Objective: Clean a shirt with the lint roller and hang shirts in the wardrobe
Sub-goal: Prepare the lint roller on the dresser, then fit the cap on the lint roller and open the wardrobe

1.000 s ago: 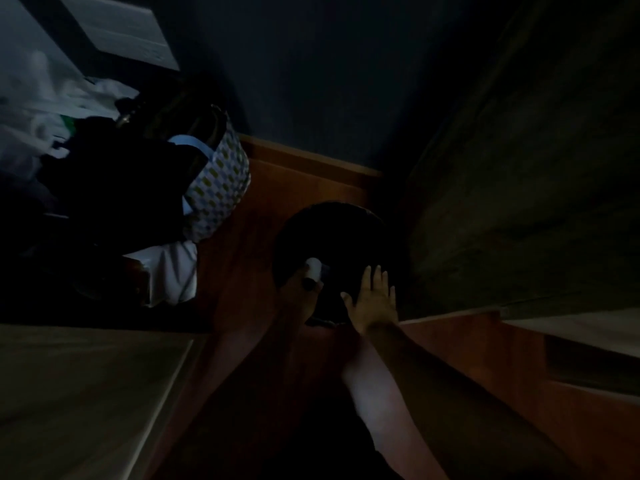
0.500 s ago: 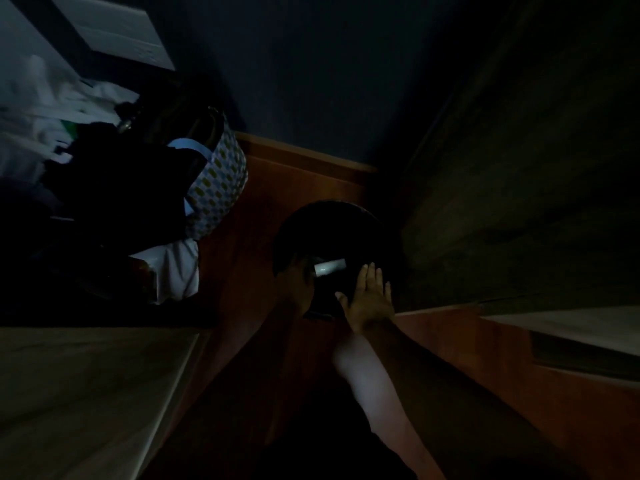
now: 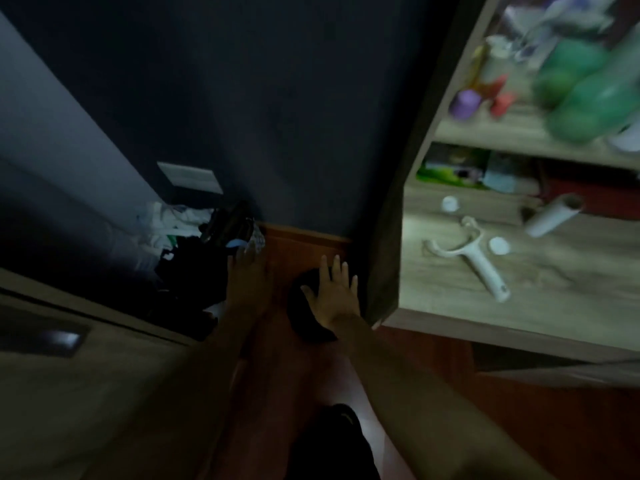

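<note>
On the lit wooden shelf [image 3: 450, 327] at the right lies a white lint roller handle [image 3: 479, 261] without its roll. A white roll tube [image 3: 550, 216] lies beside it, with two small white caps [image 3: 498, 244] near it. My right hand [image 3: 334, 292] is spread flat, fingers apart, over a dark round bin [image 3: 304, 323] on the floor. My left hand [image 3: 246, 271] is stretched out with fingers extended, empty, next to a heap of dark and white clothes [image 3: 187, 244] in a patterned basket. The room is dim.
A dark blue wall [image 3: 259, 116] with a white socket plate [image 3: 190, 177] stands ahead. A wooden panel [image 3: 69, 375] fills the lower left. The upper shelf holds blurred green balloons [image 3: 588, 88], a purple cup [image 3: 465, 105] and red items. The floor [image 3: 301, 247] is reddish wood.
The view has risen and swung right, bringing the lit shelves into sight. The small white object my left hand held over the bin is gone from it, and that hand has moved left toward the basket.
</note>
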